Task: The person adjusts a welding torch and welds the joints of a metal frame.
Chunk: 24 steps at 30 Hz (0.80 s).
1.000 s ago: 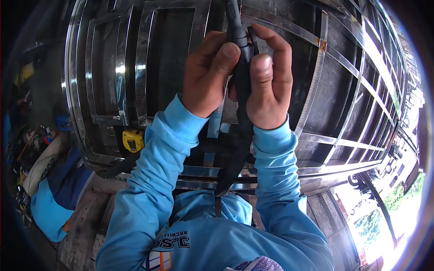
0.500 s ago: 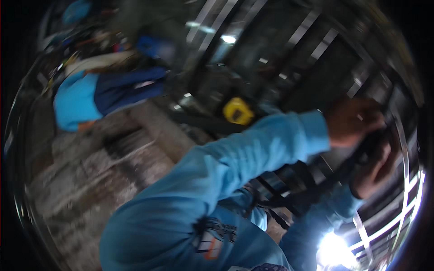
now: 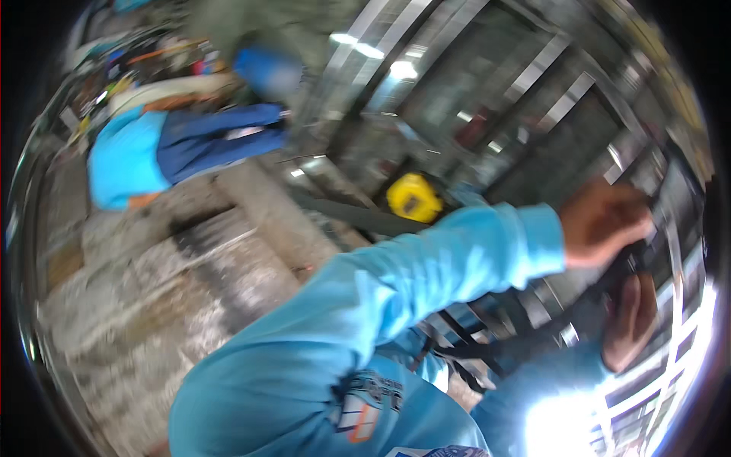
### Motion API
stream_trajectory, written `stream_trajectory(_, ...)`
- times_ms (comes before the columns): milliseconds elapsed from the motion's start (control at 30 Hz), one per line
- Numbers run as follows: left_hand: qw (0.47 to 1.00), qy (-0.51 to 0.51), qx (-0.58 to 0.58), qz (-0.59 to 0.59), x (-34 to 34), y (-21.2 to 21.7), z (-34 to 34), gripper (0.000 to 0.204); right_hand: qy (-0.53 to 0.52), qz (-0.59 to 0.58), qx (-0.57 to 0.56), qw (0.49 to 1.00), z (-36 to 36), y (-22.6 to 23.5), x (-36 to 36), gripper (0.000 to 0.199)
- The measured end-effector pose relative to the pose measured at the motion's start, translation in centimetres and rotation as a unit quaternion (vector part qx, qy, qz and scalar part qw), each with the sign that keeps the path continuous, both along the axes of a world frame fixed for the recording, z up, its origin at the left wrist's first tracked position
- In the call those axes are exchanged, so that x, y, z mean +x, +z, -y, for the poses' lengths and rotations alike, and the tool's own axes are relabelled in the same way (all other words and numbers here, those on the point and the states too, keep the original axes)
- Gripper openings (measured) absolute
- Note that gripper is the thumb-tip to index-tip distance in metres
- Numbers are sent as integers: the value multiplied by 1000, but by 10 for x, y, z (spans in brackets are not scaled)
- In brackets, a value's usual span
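While both hands work at the right edge of my view, I judge the tool-handling step is under way: my left hand [image 3: 603,222] is curled shut on a dark tool [image 3: 636,263] over the steel grille [image 3: 533,99], my right hand [image 3: 630,321] cupped just beneath it, grip unclear. Next calls for steadying. A yellow tape measure [image 3: 413,197] lies on the rough concrete floor [image 3: 152,282].

frame [image 3: 525,84]: shiny, smooth polished metal bars
tape measure [image 3: 413,197]: glossy yellow plastic
sleeve [image 3: 426,274]: matt light-blue cloth
floor [image 3: 152,289]: rough, dull grey concrete
tool [image 3: 609,297]: matt black, blurred
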<state>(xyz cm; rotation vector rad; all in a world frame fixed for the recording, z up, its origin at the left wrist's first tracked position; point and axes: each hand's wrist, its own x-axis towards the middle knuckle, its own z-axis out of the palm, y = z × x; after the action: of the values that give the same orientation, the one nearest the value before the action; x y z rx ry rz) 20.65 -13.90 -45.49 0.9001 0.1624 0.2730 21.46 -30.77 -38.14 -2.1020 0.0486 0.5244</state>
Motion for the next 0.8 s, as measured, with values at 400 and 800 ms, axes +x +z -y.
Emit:
stream_trajectory(400, 980, -88, -173, -52, -4, 2, -25, 43, 10, -65, 265, 962, -21, 11, 3, 19)
stream_trajectory(800, 991, -90, -61, -74, -2, 1, -27, 45, 83, -35, 198, 976, -22, -6, 7, 11)
